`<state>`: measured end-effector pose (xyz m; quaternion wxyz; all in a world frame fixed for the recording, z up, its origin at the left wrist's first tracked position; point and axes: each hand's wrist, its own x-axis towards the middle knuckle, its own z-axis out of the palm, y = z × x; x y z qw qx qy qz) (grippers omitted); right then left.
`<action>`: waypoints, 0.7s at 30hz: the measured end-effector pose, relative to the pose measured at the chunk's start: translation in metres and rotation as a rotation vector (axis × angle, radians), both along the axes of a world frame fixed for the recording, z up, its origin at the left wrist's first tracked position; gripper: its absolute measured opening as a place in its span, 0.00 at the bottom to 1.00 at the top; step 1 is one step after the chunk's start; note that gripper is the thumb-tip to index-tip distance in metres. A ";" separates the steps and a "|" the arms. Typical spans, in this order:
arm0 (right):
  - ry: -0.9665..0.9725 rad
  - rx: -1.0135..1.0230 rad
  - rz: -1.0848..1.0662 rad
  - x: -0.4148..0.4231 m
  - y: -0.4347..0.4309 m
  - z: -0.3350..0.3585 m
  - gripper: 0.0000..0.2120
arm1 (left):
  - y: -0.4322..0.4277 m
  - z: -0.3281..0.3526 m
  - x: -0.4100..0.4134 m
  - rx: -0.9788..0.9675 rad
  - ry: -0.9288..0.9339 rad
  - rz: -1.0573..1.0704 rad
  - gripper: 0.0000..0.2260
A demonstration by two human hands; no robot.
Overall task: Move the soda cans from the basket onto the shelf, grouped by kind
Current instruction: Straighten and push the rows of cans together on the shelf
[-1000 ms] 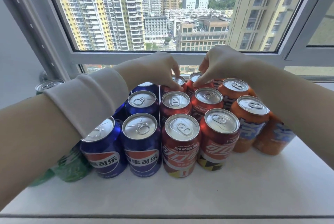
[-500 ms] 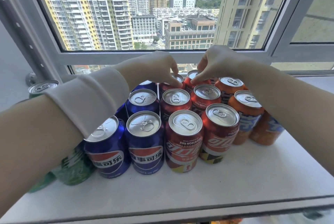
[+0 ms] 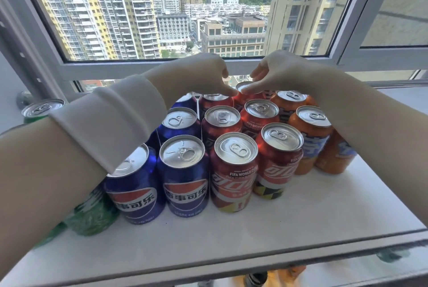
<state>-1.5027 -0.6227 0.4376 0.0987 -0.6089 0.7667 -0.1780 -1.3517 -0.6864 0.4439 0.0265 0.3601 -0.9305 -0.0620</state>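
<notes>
**Red column, rear pair being seated**

White shelf (image 3: 301,212) under the window (image 3: 208,8) carries the cans in columns by kind, from my left: green cans (image 3: 92,215), blue cans (image 3: 183,184), red cans (image 3: 234,182), orange cans (image 3: 310,143). I have the left grip (image 3: 199,78) and the right grip (image 3: 278,73) over the two rearmost red cans, fingers curled onto their tops. I cannot tell whether either is clamped on a rim or only touching. The basket is out of view. I judge this a late placing step. Next: let go cleanly and lift both arms straight up, clear of the front rows.
</notes>
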 end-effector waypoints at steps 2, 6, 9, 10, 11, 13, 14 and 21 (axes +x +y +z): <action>-0.024 -0.056 0.017 -0.007 0.013 0.004 0.30 | 0.012 0.007 -0.004 -0.035 0.075 -0.015 0.25; -0.100 -0.219 0.010 -0.035 0.061 0.011 0.25 | 0.053 0.011 -0.018 -0.012 0.233 -0.077 0.23; -0.151 -0.298 -0.049 -0.063 0.100 0.002 0.23 | 0.087 0.003 -0.035 -0.026 0.271 -0.113 0.23; -0.163 -0.308 -0.069 -0.071 0.111 -0.004 0.23 | 0.096 -0.002 -0.042 -0.037 0.264 -0.118 0.24; -0.175 -0.313 -0.084 -0.078 0.119 -0.012 0.22 | 0.103 -0.006 -0.049 -0.047 0.255 -0.118 0.24; -0.203 -0.322 -0.088 -0.088 0.132 -0.026 0.22 | 0.114 -0.016 -0.063 -0.063 0.224 -0.094 0.26; -0.218 -0.330 -0.080 -0.092 0.136 -0.032 0.22 | 0.117 -0.021 -0.069 -0.075 0.201 -0.078 0.27; -0.275 -0.379 -0.038 -0.103 0.147 -0.051 0.26 | 0.128 -0.032 -0.084 -0.095 0.191 -0.001 0.28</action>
